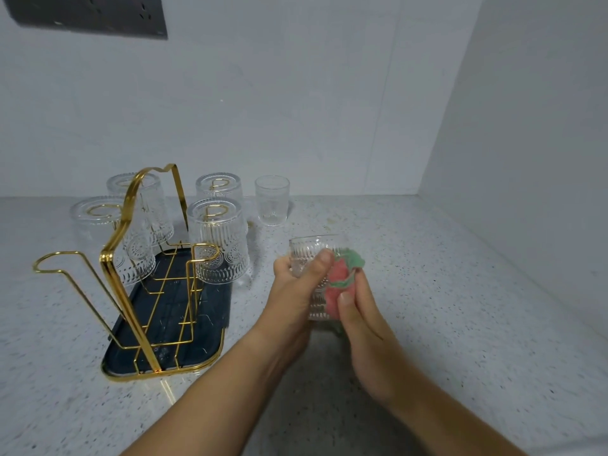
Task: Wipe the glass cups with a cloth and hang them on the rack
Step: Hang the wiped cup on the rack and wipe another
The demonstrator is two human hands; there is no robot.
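My left hand (296, 284) grips an embossed glass cup (312, 251) held above the counter, thumb across its side. My right hand (358, 311) presses a pink and green cloth (342, 278) against the cup's right side, pinching it with thumb and fingers. To the left stands a gold wire rack (131, 258) on a dark tray (197, 340). Several embossed cups hang upside down on its hooks, the nearest one (220, 238) at the right side. Two front hooks (56, 261) are bare. A plain glass cup (272, 200) stands upright on the counter behind.
The speckled white counter (444, 307) runs to white walls at the back and right, forming a corner. A dark socket plate (88, 14) is on the wall at upper left.
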